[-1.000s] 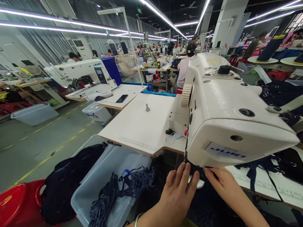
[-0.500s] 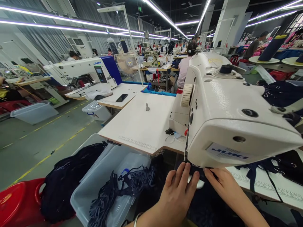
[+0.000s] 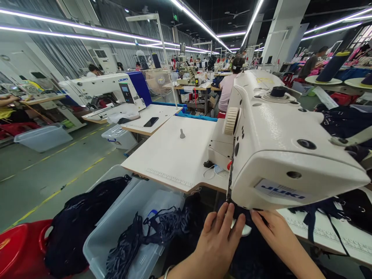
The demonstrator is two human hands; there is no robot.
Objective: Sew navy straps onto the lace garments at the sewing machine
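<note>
A white JUKI sewing machine (image 3: 290, 162) fills the right side, its head above my hands. My left hand (image 3: 217, 236) lies with fingers stretched forward on navy fabric (image 3: 247, 254) beside the needle area. The fingertips touch the cloth just below the machine head. My right hand (image 3: 270, 228) is to the right, under the head, with thumb and forefinger closed on the same fabric. A white rounded machine part (image 3: 245, 230) shows between the hands. The needle and the fabric's edge are hidden by the head and fingers.
A clear plastic bin (image 3: 95, 244) with navy straps (image 3: 124, 242) stands at lower left, beside dark garments (image 3: 75, 228) and a red stool (image 3: 23, 248). The white tabletop (image 3: 165, 151) carries a small grey piece (image 3: 182, 134). A phone (image 3: 151, 121) lies farther back. A person (image 3: 225, 87) sits ahead.
The view has shifted slightly, so the machine and hands appear a little lower. Both hands keep nearly the same position on the fabric.
</note>
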